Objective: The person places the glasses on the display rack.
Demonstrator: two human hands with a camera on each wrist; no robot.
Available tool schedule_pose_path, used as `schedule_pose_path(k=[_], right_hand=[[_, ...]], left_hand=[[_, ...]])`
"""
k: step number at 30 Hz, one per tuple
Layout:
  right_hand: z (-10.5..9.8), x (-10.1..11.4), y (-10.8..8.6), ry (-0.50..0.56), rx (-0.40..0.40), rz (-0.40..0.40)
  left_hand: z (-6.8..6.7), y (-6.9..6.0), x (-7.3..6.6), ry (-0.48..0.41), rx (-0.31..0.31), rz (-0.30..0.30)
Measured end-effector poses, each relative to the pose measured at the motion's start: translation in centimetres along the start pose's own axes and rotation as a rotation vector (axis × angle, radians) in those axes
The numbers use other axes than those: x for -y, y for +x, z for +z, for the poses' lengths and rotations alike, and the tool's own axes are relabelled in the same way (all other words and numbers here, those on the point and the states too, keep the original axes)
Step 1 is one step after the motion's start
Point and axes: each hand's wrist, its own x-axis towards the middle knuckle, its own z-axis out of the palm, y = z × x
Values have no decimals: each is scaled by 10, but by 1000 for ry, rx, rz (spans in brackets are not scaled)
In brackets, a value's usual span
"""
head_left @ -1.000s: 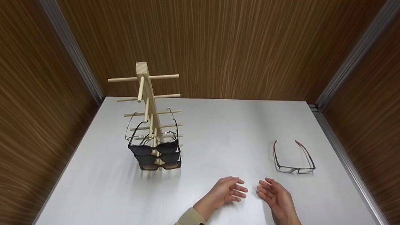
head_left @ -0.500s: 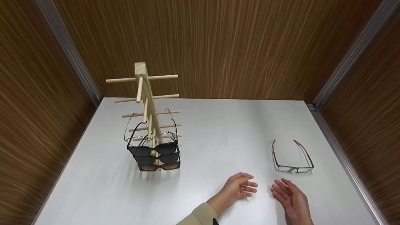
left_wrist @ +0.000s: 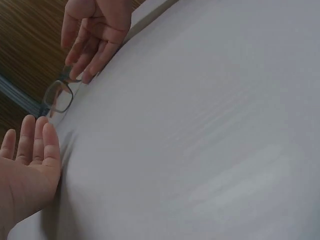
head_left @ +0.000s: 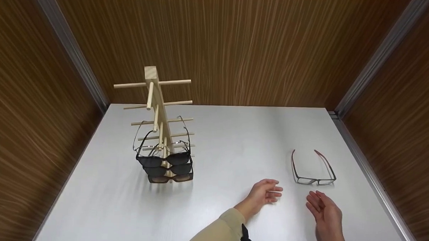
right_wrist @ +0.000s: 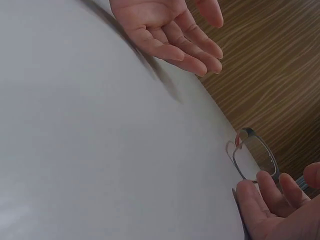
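Observation:
A pair of eyeglasses (head_left: 318, 181) with a dark frame and reddish temple tips lies on the white tabletop, temples unfolded and pointing away from me. My right hand (head_left: 328, 213) hovers just in front of it, fingers loosely bent, touching nothing. To its left is my left hand (head_left: 262, 193), palm turned inward, also holding nothing. In the left wrist view, the left hand (left_wrist: 30, 167) appears at lower left, with the eyeglasses (left_wrist: 59, 96) beyond its fingertips. Right wrist view: the right hand's fingers (right_wrist: 272, 197) overlap the lower edge of the eyeglasses (right_wrist: 255, 155), apart from them in the head view.
At left stands a wooden display rack (head_left: 151, 73) with many pegs. Dark sunglasses (head_left: 165, 159) and other glasses hang on its lower pegs; a thin metal-rimmed pair is among them. Wood-grain panels (head_left: 238, 50) enclose the table (head_left: 235, 146) at the back and both sides.
Both hands have moved to the right, the left also slightly forward; the right hand is now below the eyeglasses. The eyeglasses and rack have stayed in place.

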Motion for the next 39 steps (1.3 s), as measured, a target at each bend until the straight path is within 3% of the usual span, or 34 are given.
schedule_pose_path(k=[6,12,17,22,28,36,39], right_hand=[[-8,11,5,-47,-81,-85],[-13,31,16,50,-103,-87],[-12,44,29,43,-141,-119],[-12,54,45,-38,-180,-125],[-12,59,55,-102,-207,-117],[-18,64,69,-266,-124,-168],[-19,67,72,-348,-103,-147]], left_hand=[[5,11,0,-6,-10,-11],[9,20,-7,-30,-10,-24],[15,29,-15,-23,7,-63],[24,39,-21,-47,21,-82],[35,46,-20,-110,19,-129],[38,51,-18,-106,13,-149],[40,54,-19,-97,12,-163]])
